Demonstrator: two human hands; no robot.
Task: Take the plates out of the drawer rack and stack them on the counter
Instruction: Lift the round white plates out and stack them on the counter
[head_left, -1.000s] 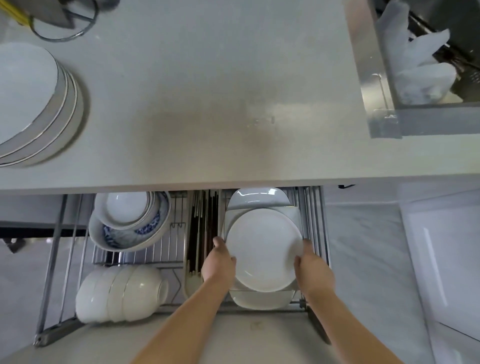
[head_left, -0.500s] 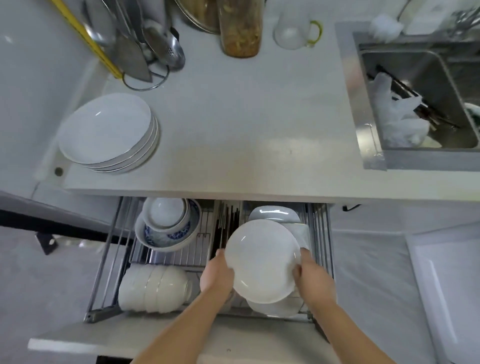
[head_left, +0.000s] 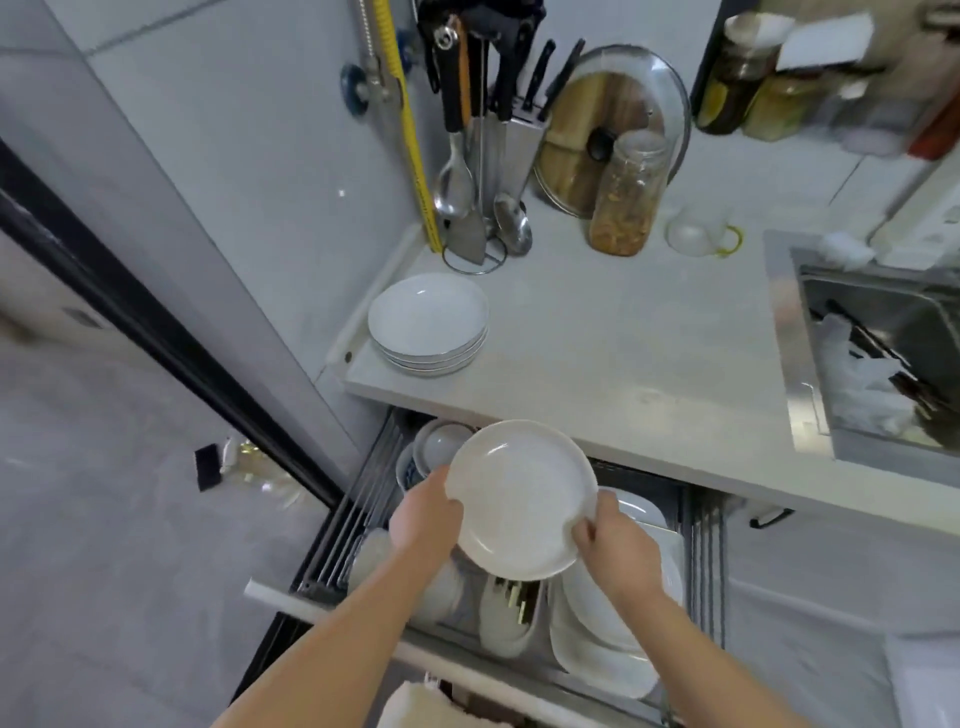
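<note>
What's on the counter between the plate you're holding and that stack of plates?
Nothing: in the head view, only bare counter lies between the held plate and the stack of plates; the jar and utensil rack stand farther back.

The plate (head_left: 522, 499) looks like glazed white ceramic, smooth and faintly glossy, as do the stacked ones (head_left: 428, 325). The counter (head_left: 623, 353) is pale matt stone (finely speckled). The rack (head_left: 704, 566) is bright wire metal, the sink (head_left: 795, 364) brushed steel, the jar (head_left: 626, 195) clear glass.
</note>
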